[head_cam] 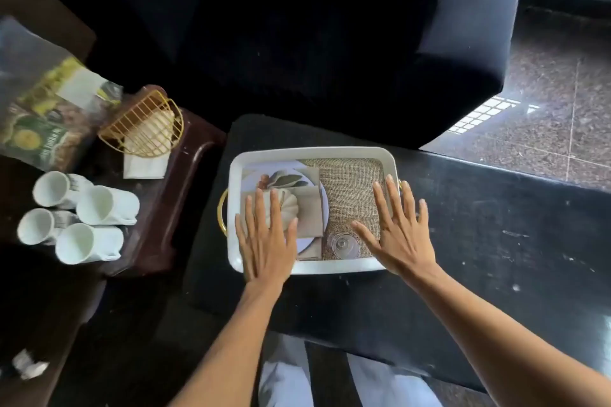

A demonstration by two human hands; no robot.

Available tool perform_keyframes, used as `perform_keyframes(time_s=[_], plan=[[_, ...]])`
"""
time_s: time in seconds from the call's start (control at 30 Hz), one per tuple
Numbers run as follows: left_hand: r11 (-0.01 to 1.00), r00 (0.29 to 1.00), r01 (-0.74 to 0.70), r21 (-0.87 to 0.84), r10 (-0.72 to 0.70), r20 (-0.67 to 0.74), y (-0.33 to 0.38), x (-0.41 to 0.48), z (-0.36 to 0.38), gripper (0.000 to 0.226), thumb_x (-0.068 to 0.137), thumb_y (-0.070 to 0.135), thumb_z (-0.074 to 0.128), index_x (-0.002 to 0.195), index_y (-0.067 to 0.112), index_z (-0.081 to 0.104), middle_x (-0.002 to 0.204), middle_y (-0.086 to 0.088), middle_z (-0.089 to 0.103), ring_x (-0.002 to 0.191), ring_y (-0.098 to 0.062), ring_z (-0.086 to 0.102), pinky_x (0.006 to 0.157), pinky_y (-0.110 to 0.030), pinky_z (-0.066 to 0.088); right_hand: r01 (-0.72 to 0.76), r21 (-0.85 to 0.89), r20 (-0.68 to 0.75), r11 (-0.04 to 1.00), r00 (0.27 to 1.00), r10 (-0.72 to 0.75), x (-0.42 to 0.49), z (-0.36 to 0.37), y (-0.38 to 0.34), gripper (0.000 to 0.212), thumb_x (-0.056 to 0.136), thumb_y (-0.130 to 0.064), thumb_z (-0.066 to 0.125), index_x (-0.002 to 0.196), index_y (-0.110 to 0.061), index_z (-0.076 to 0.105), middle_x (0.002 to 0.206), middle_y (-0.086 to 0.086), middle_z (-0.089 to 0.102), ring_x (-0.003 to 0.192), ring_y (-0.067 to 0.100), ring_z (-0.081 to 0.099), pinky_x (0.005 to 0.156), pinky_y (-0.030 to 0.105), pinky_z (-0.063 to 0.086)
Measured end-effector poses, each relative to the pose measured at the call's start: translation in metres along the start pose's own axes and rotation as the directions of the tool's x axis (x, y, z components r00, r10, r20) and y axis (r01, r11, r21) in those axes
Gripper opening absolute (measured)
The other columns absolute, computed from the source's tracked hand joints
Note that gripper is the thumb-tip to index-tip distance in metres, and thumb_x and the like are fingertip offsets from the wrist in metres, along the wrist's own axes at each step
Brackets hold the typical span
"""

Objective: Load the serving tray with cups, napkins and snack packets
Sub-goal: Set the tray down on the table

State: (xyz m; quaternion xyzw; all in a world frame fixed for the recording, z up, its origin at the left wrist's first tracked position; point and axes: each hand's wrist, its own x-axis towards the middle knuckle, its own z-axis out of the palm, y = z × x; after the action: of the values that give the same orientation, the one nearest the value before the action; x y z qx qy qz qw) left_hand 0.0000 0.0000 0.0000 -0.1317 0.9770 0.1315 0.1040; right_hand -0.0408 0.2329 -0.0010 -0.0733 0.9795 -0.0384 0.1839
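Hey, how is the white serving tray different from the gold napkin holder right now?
The serving tray is white, solid and rectangular; the napkin holder is gold wire and half-round. The tray lies on the black surface in front, with the left hand and right hand spread flat over it; the holder, with white napkins, stands untouched on the brown side table to the left. Both show gold metal.
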Motion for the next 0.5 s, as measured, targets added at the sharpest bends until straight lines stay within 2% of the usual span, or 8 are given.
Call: perform_keyframes(time_s=[0.1, 0.17, 0.2, 0.3, 0.37, 0.43, 0.5], plan=[[0.999, 0.999, 0.029, -0.029, -0.030, -0.037, -0.021, 0.018, 0.004, 0.065, 0.099, 0.033, 0.056, 0.157, 0.015, 0.032, 0.165, -0.015, 0.028, 0.152, -0.035, 0.027, 0.121, -0.055, 0.026, -0.038, 0.091, -0.072, 0.995, 0.996, 0.045, 0.016, 0.010, 0.009, 0.081, 0.094, -0.062, 0.047, 0.156, -0.015, 0.026, 0.163, 0.012, 0.020, 0.145, 0.034, 0.026, 0.108, 0.054, 0.038], [0.983, 0.984, 0.156, -0.098, -0.163, -0.069, -0.039, 0.030, 0.004, 0.061, 0.100, 0.032, 0.054, 0.156, 0.015, 0.034, 0.164, -0.014, 0.029, 0.151, -0.035, 0.028, 0.118, -0.053, 0.028, -0.117, 0.211, -0.128, 0.971, 0.981, 0.146, 0.024, 0.021, 0.021, 0.072, 0.091, -0.047, 0.062, 0.149, -0.014, 0.036, 0.156, 0.015, 0.029, 0.135, 0.038, 0.034, 0.099, 0.055, 0.043], [0.965, 0.970, 0.216, -0.146, -0.230, -0.083, -0.046, 0.034, 0.005, 0.060, 0.101, 0.031, 0.053, 0.155, 0.016, 0.035, 0.164, -0.013, 0.029, 0.149, -0.035, 0.029, 0.116, -0.054, 0.030, -0.161, 0.296, -0.135, 0.942, 0.969, 0.208, 0.027, 0.025, 0.025, 0.069, 0.091, -0.041, 0.064, 0.148, -0.012, 0.038, 0.153, 0.017, 0.032, 0.133, 0.040, 0.034, 0.099, 0.056, 0.042], [0.919, 0.936, 0.322, -0.226, -0.345, -0.067, -0.068, 0.042, 0.008, 0.056, 0.101, 0.027, 0.052, 0.154, 0.015, 0.038, 0.161, -0.013, 0.034, 0.144, -0.037, 0.035, 0.108, -0.056, 0.039, -0.233, 0.485, -0.113, 0.843, 0.939, 0.325, 0.033, 0.034, 0.039, 0.057, 0.095, -0.025, 0.062, 0.144, -0.003, 0.044, 0.143, 0.024, 0.041, 0.130, 0.041, 0.036, 0.108, 0.049, 0.032], [0.884, 0.924, 0.357, -0.302, -0.382, -0.025, -0.077, 0.043, 0.011, 0.052, 0.103, 0.024, 0.050, 0.153, 0.017, 0.039, 0.157, -0.011, 0.038, 0.142, -0.034, 0.038, 0.108, -0.054, 0.040, -0.253, 0.523, -0.086, 0.814, 0.934, 0.346, 0.035, 0.037, 0.043, 0.045, 0.097, -0.019, 0.059, 0.137, 0.001, 0.050, 0.134, 0.024, 0.050, 0.127, 0.038, 0.040, 0.108, 0.043, 0.032], [0.828, 0.912, 0.370, -0.422, -0.410, -0.004, -0.077, 0.042, 0.014, 0.048, 0.105, 0.021, 0.046, 0.152, 0.020, 0.041, 0.155, -0.009, 0.042, 0.142, -0.031, 0.041, 0.110, -0.052, 0.040, -0.230, 0.549, -0.089, 0.803, 0.940, 0.330, 0.034, 0.037, 0.042, 0.027, 0.099, -0.018, 0.054, 0.119, -0.002, 0.060, 0.114, 0.017, 0.062, 0.114, 0.033, 0.050, 0.093, 0.036, 0.038], [0.774, 0.895, 0.379, -0.508, -0.446, -0.012, -0.078, 0.044, 0.014, 0.044, 0.105, 0.014, 0.042, 0.149, 0.019, 0.046, 0.151, -0.010, 0.046, 0.141, -0.030, 0.043, 0.113, -0.050, 0.038, -0.232, 0.574, -0.099, 0.785, 0.932, 0.348, 0.035, 0.036, 0.039, 0.016, 0.102, -0.018, 0.047, 0.092, -0.010, 0.057, 0.087, 0.006, 0.060, 0.089, 0.029, 0.053, 0.073, 0.031, 0.032]])
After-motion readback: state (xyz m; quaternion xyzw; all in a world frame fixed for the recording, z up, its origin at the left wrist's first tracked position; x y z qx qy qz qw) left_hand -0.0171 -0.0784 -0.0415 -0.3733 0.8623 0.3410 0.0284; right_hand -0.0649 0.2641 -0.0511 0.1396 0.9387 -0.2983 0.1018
